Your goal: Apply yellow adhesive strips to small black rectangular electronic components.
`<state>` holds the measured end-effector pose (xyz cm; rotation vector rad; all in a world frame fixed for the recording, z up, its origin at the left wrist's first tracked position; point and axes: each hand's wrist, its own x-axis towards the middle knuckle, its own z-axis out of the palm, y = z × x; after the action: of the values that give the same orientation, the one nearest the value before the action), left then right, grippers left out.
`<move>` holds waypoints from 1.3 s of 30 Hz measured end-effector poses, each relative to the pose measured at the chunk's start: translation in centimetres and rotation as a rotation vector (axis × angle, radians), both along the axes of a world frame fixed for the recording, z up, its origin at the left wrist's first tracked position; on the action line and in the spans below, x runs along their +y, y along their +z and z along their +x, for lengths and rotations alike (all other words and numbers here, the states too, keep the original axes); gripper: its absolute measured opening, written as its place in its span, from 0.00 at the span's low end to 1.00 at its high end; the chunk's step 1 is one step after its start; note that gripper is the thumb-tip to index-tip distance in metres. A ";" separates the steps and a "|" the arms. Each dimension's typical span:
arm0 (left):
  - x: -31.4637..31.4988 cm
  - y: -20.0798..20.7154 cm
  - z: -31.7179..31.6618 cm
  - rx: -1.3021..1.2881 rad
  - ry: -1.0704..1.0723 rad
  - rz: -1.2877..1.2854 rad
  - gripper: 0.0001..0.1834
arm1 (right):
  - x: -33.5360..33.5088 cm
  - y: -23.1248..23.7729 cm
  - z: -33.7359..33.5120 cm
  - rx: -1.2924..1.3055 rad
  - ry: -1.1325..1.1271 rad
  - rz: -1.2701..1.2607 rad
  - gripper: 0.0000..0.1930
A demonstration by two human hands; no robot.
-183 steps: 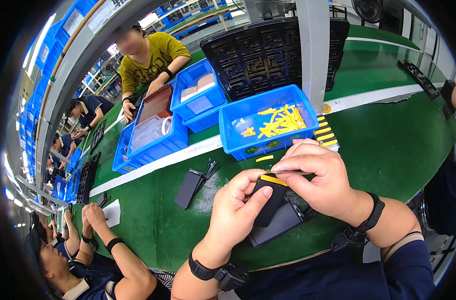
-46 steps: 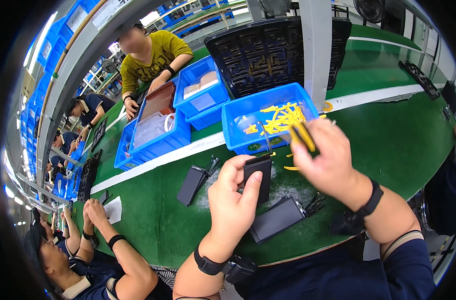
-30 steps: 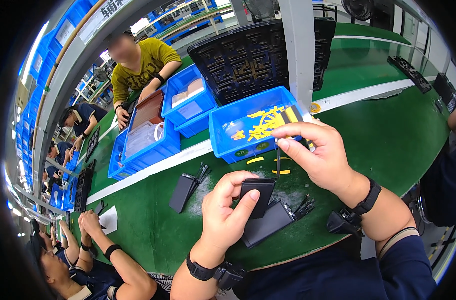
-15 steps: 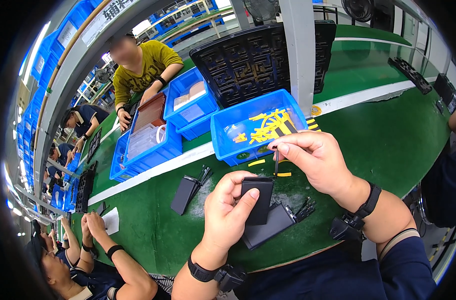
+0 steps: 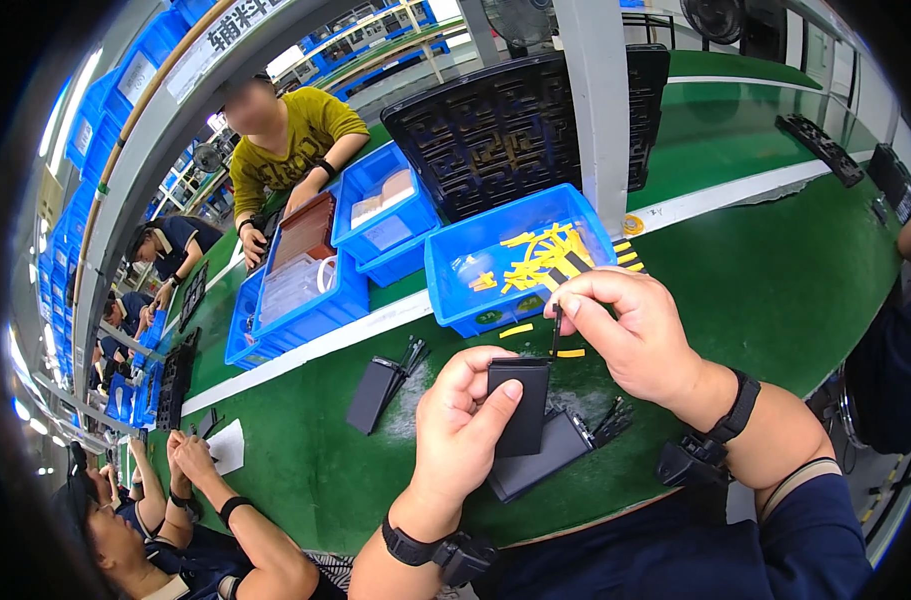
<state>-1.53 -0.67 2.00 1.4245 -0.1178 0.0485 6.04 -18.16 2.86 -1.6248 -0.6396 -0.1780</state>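
My left hand (image 5: pixel 453 430) is closed around a flat black rectangular pack (image 5: pixel 520 405), thumb across its broad face, holding it tilted upright above the table. From the pack's upper right corner a short black cable (image 5: pixel 556 335) rises to my right hand (image 5: pixel 630 325), which pinches it between thumb and fingers. Below the held pack lies a second black pack (image 5: pixel 543 458), its bundle of black leads (image 5: pixel 609 422) pointing right. A third black pack (image 5: pixel 373 396) with leads rests to the left of my left hand.
Beyond my hands stands a blue bin (image 5: pixel 455 308) of yellow strips (image 5: pixel 547 262); loose yellow strips (image 5: pixel 570 353) lie before it. Other blue bins (image 5: pixel 310 322) stand left, near a person in a yellow-green top (image 5: pixel 293 140). A grey post (image 5: pixel 600 120) rises behind. Co-workers' hands (image 5: pixel 190 455) are at left.
The whole view has shifted slightly. My right fingers have changed position a little on the cable, and its dark end no longer sticks out to their left. The left hand's hold is unchanged.
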 end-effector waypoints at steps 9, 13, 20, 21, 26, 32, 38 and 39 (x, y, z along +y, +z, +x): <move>5.8 -0.6 2.7 0.003 0.242 0.379 0.09 | -0.3 -1.1 0.5 -0.042 0.010 -0.030 0.16; 11.9 -1.5 3.9 0.034 0.491 1.116 0.14 | 0.2 -0.5 -0.1 0.055 0.072 -0.049 0.31; 6.2 -0.6 2.9 -0.146 0.381 0.809 0.18 | 0.9 -1.2 -0.9 0.125 0.228 -0.112 0.38; 4.8 -0.4 2.7 -0.269 0.270 0.733 0.18 | 0.8 -1.3 -0.8 0.057 0.235 -0.196 0.38; 1.6 -0.1 1.6 -0.326 0.124 0.580 0.16 | 1.1 -2.0 -1.0 0.031 0.192 -0.179 0.30; 3.1 -0.8 2.1 0.025 -0.017 0.150 0.14 | 1.0 -1.6 -0.9 -0.114 0.035 -0.065 0.04; 5.7 -2.6 3.1 -0.060 0.244 1.303 0.10 | 0.4 -1.4 -0.2 -0.069 -0.035 -0.045 0.07; 5.5 -2.6 3.1 -0.221 0.324 1.560 0.11 | 0.4 -1.2 -0.2 -0.039 -0.024 -0.063 0.07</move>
<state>1.56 4.78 -0.58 2.9867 -0.0999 0.4593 5.82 -17.77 1.63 -1.6936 -0.6613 -0.2095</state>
